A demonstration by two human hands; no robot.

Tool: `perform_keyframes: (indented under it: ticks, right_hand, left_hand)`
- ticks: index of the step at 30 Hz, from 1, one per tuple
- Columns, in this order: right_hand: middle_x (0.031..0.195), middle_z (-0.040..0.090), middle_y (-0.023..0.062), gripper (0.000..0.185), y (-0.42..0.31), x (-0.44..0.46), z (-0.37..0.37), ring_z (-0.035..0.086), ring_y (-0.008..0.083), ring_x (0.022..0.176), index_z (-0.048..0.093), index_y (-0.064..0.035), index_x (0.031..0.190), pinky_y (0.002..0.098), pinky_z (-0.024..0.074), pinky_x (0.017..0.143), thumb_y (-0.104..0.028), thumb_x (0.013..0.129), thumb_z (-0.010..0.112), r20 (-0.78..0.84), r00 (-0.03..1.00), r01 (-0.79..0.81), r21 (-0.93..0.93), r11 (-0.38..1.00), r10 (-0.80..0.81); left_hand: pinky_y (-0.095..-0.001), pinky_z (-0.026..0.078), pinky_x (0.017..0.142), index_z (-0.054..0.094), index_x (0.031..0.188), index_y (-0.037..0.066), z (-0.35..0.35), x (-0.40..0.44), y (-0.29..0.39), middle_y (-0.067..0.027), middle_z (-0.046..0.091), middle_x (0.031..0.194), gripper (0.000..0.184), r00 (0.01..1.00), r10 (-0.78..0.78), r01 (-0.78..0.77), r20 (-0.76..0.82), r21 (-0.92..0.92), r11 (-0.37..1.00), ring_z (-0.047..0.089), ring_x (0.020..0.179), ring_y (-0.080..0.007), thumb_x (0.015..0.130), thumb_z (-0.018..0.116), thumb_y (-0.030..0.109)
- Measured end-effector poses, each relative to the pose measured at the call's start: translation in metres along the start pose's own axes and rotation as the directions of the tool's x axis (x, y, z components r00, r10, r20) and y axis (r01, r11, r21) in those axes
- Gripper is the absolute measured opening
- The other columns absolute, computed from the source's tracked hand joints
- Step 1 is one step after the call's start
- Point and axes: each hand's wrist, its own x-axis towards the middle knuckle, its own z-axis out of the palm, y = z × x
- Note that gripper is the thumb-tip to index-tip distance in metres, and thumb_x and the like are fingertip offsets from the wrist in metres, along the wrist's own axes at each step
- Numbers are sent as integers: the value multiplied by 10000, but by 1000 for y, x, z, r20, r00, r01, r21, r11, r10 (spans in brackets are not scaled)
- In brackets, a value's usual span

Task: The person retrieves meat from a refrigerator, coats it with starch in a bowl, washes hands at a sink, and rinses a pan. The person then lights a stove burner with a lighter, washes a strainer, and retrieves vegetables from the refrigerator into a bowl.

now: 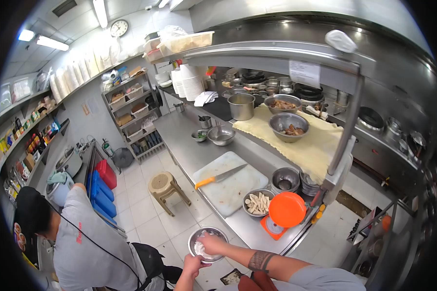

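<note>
A steel mixing bowl (222, 234) with white, floury-looking contents (199, 248) is held out over the floor, beside the counter. My left hand (195, 266) grips its near rim with closed fingers. Inside the bowl, my right hand (211, 243) reaches down into the white contents with its fingers curled. What those fingertips hold, if anything, is hidden. On the counter close by are a white cutting board (238, 186), a knife with a yellow handle (221, 176), a bowl of pale cut strips (258, 202) and an orange scale (275, 228) with an orange pan (287, 209).
A co-worker in a grey shirt (92, 237) stands at the left. A plastic stool (169, 189) is on the floor. Bowls of browned food (289, 127) sit on a yellowish cloth (262, 126) under the steel overshelf (272, 53). Nested steel bowls (285, 180) are near the counter's corner.
</note>
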Motion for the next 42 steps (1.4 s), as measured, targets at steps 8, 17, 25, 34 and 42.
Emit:
perform_keyframes:
  ticks: [8,17,25,34,42]
  right_hand:
    - [1282,547,243,507,31,96,-23,576,424,1126,591,-122,1280,505,502,911,-69,777,626,-115,974,176,-143,974,-193]
    - [1342,502,241,534,55,198,-106,578,439,1149,556,-164,1318,530,500,912,-82,795,630,-235,931,-283,20,959,279]
    - [1387,492,243,574,59,284,-163,538,404,1217,572,-97,1309,450,444,1028,-192,761,714,-309,934,-198,-33,980,179]
    - [1181,606,210,511,114,360,-179,566,404,1104,613,-24,1223,438,459,979,-67,720,695,-629,756,-193,48,980,180]
    - [1337,527,195,553,122,433,-214,569,463,1155,583,-74,1286,445,479,1000,-14,743,665,-400,886,-120,290,950,234]
  left_hand:
    - [-464,664,656,491,1153,-214,-16,86,40,-282,613,1058,338,999,-5,-1,-41,-132,991,694,821,-410,832,484,-109]
    - [-422,659,630,556,1111,-157,-23,223,145,-224,644,1021,325,979,-36,34,199,12,999,701,811,-360,794,535,-84]
    - [-410,657,651,577,1158,-140,-28,336,264,-223,652,1079,350,908,-31,-18,419,112,994,707,839,-344,816,546,-72]
    - [-415,648,679,563,1191,-128,-25,403,307,-214,650,1111,375,878,-11,-69,479,150,986,697,880,-322,826,535,-50]
    - [-380,649,687,543,1210,-128,-40,466,356,-218,652,1095,409,919,17,-83,394,149,985,712,889,-303,811,513,-39]
